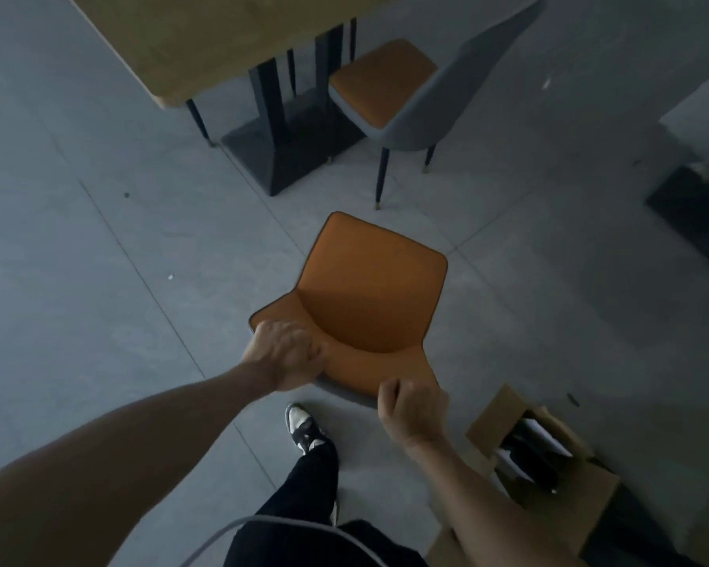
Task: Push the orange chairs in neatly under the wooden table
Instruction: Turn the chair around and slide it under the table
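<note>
From the head view, we are looking down at the near chair (375, 296), an orange one standing on the gray floor (99, 259), well apart from the desk (205, 38) at the far left. We are holding it by the top edge of its backrest: the left hand (285, 354) is gripping the left corner with its fingers (310, 347) curled together over the rim, and the right hand (414, 411) is clamping the right end of the same edge, its fingers wrapped shut on the padding. The seat is pointing away from us, toward the far side and angled a little to the right of the desk's dark pedestal base (287, 149).

A second chair (389, 88), with an orange seat and gray back, is standing at the far right beside the desk, its seat only partly tucked under the top. An open cardboard box (549, 452) is lying on the floor just to our right, near the right hand, and one shoe (303, 429) is stepping forward behind the chair.

We judge that we are in the carrying or steering step for the near chair, with the tucking-in not yet done. The next move is calling for turning the seat leftward to face the desk edge, sliding it forward between the pedestal and the second chair, and keeping its legs clear of both.
</note>
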